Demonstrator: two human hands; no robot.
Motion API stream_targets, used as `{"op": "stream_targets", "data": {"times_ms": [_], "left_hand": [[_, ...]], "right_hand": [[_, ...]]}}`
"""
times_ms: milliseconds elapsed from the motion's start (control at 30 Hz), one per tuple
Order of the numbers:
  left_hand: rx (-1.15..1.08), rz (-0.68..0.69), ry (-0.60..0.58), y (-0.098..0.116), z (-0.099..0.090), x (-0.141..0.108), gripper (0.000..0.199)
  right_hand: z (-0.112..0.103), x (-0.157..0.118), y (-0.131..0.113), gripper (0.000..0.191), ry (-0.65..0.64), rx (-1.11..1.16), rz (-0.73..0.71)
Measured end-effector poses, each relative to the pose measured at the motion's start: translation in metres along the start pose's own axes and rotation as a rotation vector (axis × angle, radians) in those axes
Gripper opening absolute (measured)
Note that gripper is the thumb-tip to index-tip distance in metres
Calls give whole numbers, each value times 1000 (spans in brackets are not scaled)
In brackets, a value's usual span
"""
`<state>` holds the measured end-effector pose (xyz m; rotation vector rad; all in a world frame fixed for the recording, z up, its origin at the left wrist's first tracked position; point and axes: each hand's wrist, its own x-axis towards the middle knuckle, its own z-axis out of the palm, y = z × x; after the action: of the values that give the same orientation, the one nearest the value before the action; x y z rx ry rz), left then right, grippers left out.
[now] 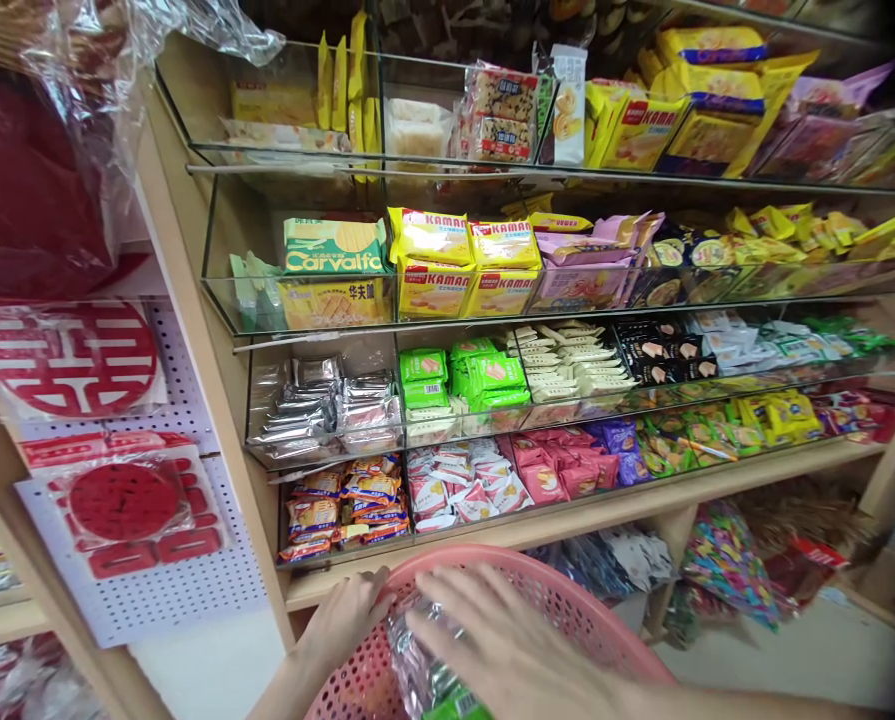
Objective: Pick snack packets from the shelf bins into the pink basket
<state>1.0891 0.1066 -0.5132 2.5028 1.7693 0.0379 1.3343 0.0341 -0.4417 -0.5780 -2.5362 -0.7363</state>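
A pink perforated plastic basket (601,645) is low in front of me, against the bottom of the shelf unit. At its left rim, my left hand (346,620) grips the edge with bent fingers. My right hand (503,630) reaches over the basket with fingers stretched out and apart, slightly blurred. Under it in the basket are shiny silver-wrapped packets (409,655) and a green snack packet (458,705). The palm side is hidden, and I cannot tell whether the fingers touch the packets.
Tilted shelves hold silver packets (304,410), green packets (488,370), yellow cracker packs (432,245) and orange-blue packets (342,505) behind clear dividers. A wooden shelf edge (552,520) runs behind the basket. Red paper decorations (124,500) hang at left. Bagged goods (732,565) sit below right.
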Motion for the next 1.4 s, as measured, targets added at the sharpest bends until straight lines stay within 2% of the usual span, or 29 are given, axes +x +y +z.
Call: {"op": "stream_targets", "data": {"times_ms": [67,200,267,367,500,667,900,1133,1400], "left_hand": [[5,14,18,-1,2,0,25],[29,16,30,-4,5,1,25],[22,21,34,-5,5,2,27],[17,22,34,-4,4,1,28],[33,11,25,-1,1,-1,28],[60,-8,2,3,-4,-3,27],[56,-13,8,2,-1,-4,26],[43,-20,4,2,-1,-2,27],[34,-14,9,-2,3,1,27]], "right_hand": [[-24,26,27,64,20,86,143],[-49,70,84,48,136,40,277],[-52,86,109,40,120,-48,322],[-50,103,140,30,19,-168,385],[-35,120,164,27,-97,-228,441],[-11,134,177,32,-157,-250,450],[9,140,182,16,-149,-255,427],[14,139,181,19,-138,-268,426],[9,137,178,17,-112,-269,405]]}}
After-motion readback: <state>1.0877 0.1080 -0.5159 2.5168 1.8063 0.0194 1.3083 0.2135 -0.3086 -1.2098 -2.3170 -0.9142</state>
